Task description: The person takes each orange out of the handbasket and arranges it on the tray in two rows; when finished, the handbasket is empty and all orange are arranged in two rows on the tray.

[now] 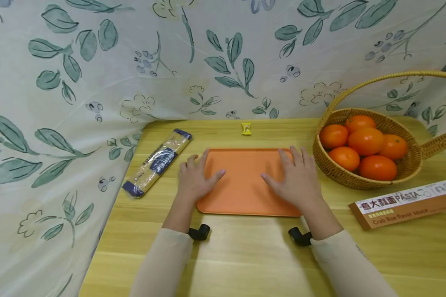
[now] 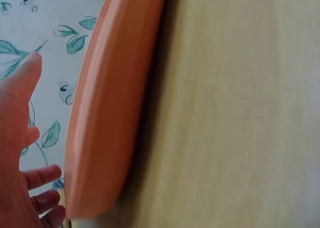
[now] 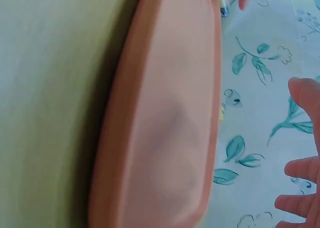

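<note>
An orange rectangular tray [image 1: 241, 189] lies flat on the wooden table, its front wall [image 2: 112, 102] large in the left wrist view. My left hand [image 1: 195, 179] is at the tray's left edge, fingers spread and thumb reaching over the tray. Over the right edge is my right hand [image 1: 299, 181], fingers spread too, thumb pointing inward. In the right wrist view, the right fingers [image 3: 302, 170] appear apart from the tray, with nothing between them. Whether the left fingers touch the rim I cannot tell. Neither hand holds anything.
A pasta packet [image 1: 157, 163] lies left of the tray. A small yellow wrapped candy [image 1: 246, 128] lies behind it. To the right stand a wicker basket [image 1: 412, 165] of orange-red round fruit [image 1: 366, 141] and a long pasta box [image 1: 409, 206]. Floral cloth [image 1: 245, 62] hangs behind.
</note>
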The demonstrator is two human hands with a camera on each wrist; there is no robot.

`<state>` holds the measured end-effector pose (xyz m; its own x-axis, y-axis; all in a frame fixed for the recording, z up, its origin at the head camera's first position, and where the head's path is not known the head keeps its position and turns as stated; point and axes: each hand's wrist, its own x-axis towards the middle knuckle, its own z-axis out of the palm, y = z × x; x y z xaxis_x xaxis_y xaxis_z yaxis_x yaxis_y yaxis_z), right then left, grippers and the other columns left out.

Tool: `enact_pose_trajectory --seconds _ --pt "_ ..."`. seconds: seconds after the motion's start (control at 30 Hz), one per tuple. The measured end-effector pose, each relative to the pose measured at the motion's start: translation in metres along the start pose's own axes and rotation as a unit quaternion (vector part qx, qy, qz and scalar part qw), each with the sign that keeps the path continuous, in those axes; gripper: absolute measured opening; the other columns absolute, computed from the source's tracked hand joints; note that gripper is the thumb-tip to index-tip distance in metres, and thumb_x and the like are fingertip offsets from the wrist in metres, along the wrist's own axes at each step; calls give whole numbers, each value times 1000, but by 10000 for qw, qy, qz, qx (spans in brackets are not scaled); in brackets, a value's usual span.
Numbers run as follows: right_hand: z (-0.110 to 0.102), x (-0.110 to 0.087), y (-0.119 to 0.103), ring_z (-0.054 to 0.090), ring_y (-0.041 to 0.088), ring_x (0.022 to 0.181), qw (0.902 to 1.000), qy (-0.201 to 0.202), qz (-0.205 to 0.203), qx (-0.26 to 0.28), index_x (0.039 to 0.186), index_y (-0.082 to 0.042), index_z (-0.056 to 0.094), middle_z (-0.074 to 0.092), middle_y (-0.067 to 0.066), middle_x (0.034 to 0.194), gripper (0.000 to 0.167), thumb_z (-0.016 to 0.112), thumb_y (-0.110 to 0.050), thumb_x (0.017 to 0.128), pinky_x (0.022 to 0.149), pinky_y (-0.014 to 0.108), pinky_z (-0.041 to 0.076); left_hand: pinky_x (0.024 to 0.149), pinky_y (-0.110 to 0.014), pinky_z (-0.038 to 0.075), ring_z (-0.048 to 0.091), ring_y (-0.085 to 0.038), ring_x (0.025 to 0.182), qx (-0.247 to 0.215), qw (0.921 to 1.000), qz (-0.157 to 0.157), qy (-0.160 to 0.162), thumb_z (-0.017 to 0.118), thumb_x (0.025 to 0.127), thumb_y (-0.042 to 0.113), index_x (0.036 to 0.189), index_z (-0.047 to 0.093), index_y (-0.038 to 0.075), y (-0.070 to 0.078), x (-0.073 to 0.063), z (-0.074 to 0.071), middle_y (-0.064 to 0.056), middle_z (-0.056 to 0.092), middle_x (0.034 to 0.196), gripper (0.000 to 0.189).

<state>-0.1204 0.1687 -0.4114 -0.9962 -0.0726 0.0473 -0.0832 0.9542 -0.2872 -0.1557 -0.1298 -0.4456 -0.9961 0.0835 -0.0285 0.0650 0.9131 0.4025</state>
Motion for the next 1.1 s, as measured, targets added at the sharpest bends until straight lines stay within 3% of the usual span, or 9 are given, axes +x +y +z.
enact_pose_trajectory --seconds 0.2,0.4,0.53,0.77,0.97,1.1 --pt "-21 -12 15 13 53 153 9987 475 30 190 157 -6 36 27 31 162 89 58 -65 94 122 68 11 96 -53 41 42 -38 115 -634 9980 58 66 57 92 71 161 31 33 -19 -1 6 -18 50 133 83" --pt "-40 -19 43 19 56 150 9931 1046 256 468 153 -1 40 32 33 157 82 66 -52 95 122 67 14 90 -46 43 44 -30 108 -1444 9890 229 -221 67 94 56 156 43 30 -39 -7 8 -10 58 117 71" --pt "-55 -19 69 24 59 146 9889 1235 588 582 152 0 40 34 34 155 77 63 -49 97 118 70 19 89 -42 41 46 -26 104 -1745 9834 380 -318 69 96 45 151 52 27 -48 -9 7 -6 59 110 60" --pt "-88 -6 117 31 69 129 9797 944 1569 817 158 1 28 32 42 151 87 46 -60 99 102 77 27 86 -35 43 53 -20 96 -1958 9797 399 -176 72 96 36 137 67 20 -58 -8 9 -1 64 101 44" --pt "-108 8 155 26 63 140 9702 846 2017 1045 161 2 19 26 39 158 92 43 -61 99 111 74 23 82 -33 44 53 -19 92 -2083 9774 348 -68 73 95 37 134 69 21 -57 -8 11 0 67 98 43" --pt "-111 14 172 24 63 142 9668 818 2096 1209 161 3 18 24 38 160 92 45 -60 99 113 72 22 80 -32 44 54 -18 92 -2111 9768 372 -10 75 94 36 134 69 19 -56 -10 10 -1 67 97 44"
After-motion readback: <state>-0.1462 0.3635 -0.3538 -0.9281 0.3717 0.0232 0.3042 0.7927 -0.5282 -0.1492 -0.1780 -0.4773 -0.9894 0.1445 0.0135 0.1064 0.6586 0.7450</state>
